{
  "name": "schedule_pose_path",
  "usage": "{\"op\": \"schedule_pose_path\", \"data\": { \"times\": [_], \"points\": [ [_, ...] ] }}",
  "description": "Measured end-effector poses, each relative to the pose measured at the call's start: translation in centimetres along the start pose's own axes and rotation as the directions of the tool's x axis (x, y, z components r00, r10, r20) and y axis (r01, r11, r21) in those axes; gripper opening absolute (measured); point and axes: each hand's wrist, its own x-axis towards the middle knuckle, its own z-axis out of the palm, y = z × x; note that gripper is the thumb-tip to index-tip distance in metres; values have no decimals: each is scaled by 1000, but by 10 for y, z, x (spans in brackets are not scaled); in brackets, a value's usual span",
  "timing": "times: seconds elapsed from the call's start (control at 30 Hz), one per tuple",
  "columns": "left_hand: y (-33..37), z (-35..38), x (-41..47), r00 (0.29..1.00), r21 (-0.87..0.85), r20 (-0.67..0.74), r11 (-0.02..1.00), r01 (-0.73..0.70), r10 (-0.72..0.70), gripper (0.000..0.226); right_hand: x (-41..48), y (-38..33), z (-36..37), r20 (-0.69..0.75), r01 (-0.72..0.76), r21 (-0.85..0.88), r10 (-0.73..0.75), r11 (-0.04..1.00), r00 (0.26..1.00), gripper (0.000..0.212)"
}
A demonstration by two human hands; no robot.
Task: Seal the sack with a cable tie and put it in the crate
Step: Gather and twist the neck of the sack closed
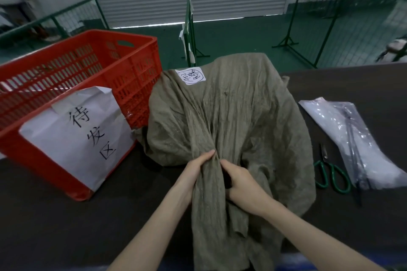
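Note:
An olive-green cloth sack (231, 112) with a white label lies on the dark table, its open end bunched into a neck that points toward me. My left hand (196, 171) grips the left side of that neck. On the other side my right hand (242, 185) grips the gathered cloth, fingers curled around it. The red plastic crate (136, 66) stands at the left, with a white paper sign taped to its front. Black cable ties show inside a clear plastic bag (352, 138) on the right. No tie is visible on the neck.
Green-handled scissors (330, 174) lie between the sack and the plastic bag. The dark table (66, 215) extends left and right. Green metal fence stands (189, 28) and a grey roller door are beyond the table's far edge.

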Motion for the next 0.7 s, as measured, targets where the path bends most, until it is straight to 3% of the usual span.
{"op": "schedule_pose_path", "data": {
  "times": [0.2,0.37,0.4,0.5,0.6,0.7],
  "points": [
    [6,-6,15,986,122,-146,991,-57,75,34,-14,5,-9,3,-66,-62,67,996,998,27],
    [7,2,18,967,191,-180,970,-148,183,8,-25,5,-14,-58,-78,-134,71,988,996,26],
    [6,3,19,962,182,-184,969,-169,203,9,-25,5,-15,-104,-110,-111,99,988,990,22],
    [5,9,22,954,121,-219,976,-181,204,39,-23,3,-22,-287,-194,38,197,980,937,13],
    [7,12,21,963,101,-219,985,-137,156,26,-22,9,-31,-361,-324,93,335,942,870,42],
    [10,18,12,989,35,-100,993,-108,111,29,-20,15,-38,-280,-521,216,563,826,777,74]
  ]
}}
